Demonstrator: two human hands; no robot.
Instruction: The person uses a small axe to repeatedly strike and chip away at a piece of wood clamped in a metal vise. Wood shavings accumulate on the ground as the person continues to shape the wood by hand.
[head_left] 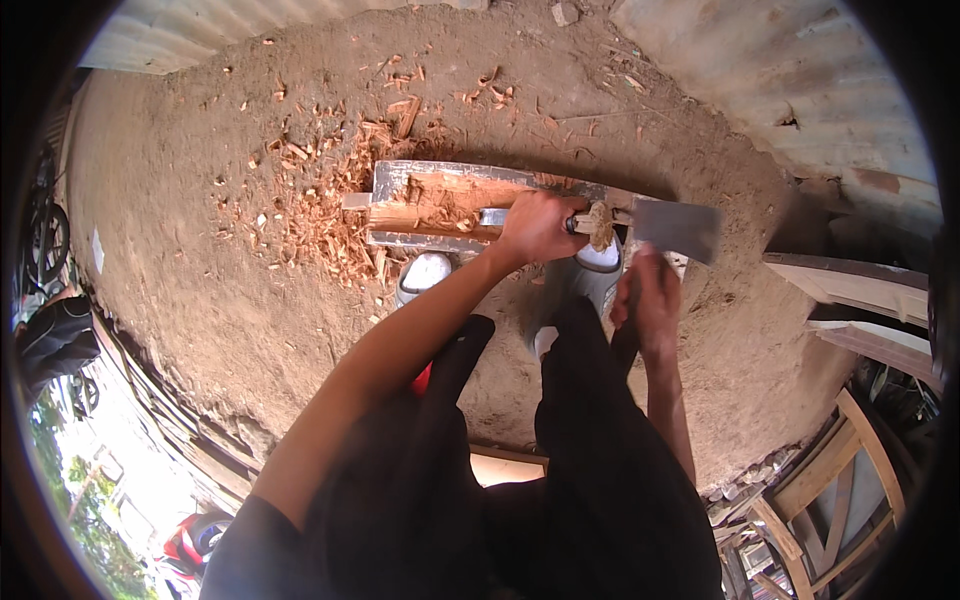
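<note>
A long, slightly curved piece of wood point(455, 173) lies across the ground in front of me, dark along its edges, with a reddish hollow cut into its upper side. My left hand point(540, 225) is closed around a chisel point(493, 215), whose metal blade points left into the hollow. The chisel's frayed handle end sticks out to the right of that hand. In my right hand point(655, 300) is a mallet-like tool point(680, 230) with a broad, grey, rectangular head. Motion blurs this head, which is close to the chisel's handle end.
Wood chips point(335, 225) are heaped at the left end of the wood and scattered beyond it. My shoes point(425, 275) stand against its near side. Corrugated sheets point(790, 80) border the far ground. Curved boards point(850, 285) and a wooden frame point(825, 500) stand at right.
</note>
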